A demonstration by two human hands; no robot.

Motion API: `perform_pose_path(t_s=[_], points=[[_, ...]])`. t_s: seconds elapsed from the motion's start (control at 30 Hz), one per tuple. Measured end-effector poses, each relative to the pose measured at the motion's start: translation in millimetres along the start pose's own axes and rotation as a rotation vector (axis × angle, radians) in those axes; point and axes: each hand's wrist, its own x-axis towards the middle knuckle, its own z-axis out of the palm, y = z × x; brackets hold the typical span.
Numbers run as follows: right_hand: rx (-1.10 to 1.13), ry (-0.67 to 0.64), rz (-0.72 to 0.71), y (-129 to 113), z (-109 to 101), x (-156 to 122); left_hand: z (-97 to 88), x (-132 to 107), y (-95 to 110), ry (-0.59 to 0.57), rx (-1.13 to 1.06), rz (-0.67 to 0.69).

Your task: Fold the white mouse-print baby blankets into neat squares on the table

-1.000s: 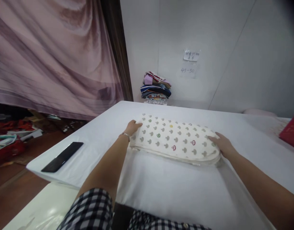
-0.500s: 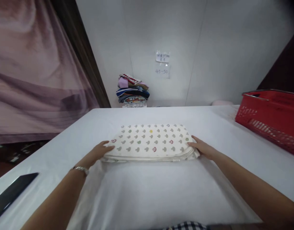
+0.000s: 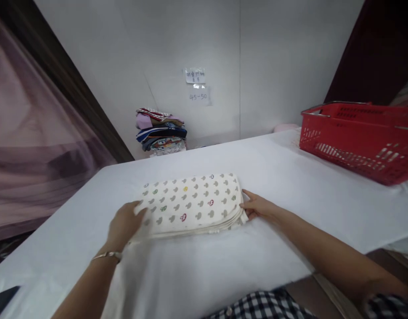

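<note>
A folded cream-white cloth (image 3: pixel 190 201), printed with small grey, red, green and yellow mushrooms, lies on the white table in front of me. Its layers show along the near edge and the rounded right corner. My right hand (image 3: pixel 257 207) pinches the right end, thumb on top and fingers at the side of the layers. At the left end, my left hand (image 3: pixel 126 226), slightly blurred and with a bracelet at the wrist, holds the edge with its thumb over the top; some of its fingers are hidden.
A red plastic basket (image 3: pixel 353 137) stands at the right on the white table (image 3: pixel 277 173). Behind the table's far edge rises a stack of folded fabrics (image 3: pixel 162 133). A dark flat object (image 3: pixel 2 301) lies at the near left. Pink curtain (image 3: pixel 31 133) hangs at the left.
My view has turned to the right and tilted, so the cloth, fabrics and basket appear farther left. The left hand's back has turned more upward. Both hands stay at the cloth's ends.
</note>
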Motion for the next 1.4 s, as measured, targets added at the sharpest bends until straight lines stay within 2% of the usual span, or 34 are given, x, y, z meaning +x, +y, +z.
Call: perform_pose_path(t_s=[0.07,0.2,0.27,0.37,0.5,0.67,0.77,0.9,1.07,1.3,1.4], points=[[0.04,-0.003,-0.025,0,1,-1,9.8,-17,56,-0.042,-0.027,0.17],[0.107,-0.053,-0.083,2,-3,-6,39.7,-67,163,-0.207,-0.251,0.554],[0.129,-0.112,-0.109,4,-7,-9,53.8,-88,201,-0.265,-0.308,0.708],[0.129,-0.174,-0.12,6,-12,-12,68.6,-105,234,-0.296,-0.314,0.722],[0.034,-0.157,-0.099,3,-13,-15,76.3,-107,245,-0.32,-0.308,0.511],[-0.201,0.007,-0.101,-1,-10,-16,78.7,-102,238,-0.458,-0.482,0.27],[-0.232,-0.022,-0.113,-2,-9,-17,81.4,-101,235,-0.503,-0.6,0.196],[-0.301,-0.092,-0.042,-4,-7,-21,81.6,-102,237,-0.411,-0.603,0.161],[-0.337,-0.017,-0.087,-5,-1,-22,77.7,-107,241,-0.308,-0.564,0.141],[-0.574,0.024,-0.072,-3,15,-20,82.3,-112,239,-0.28,-0.628,0.149],[-0.622,0.013,-0.132,-3,9,-20,81.7,-114,238,-0.272,-0.637,0.178]])
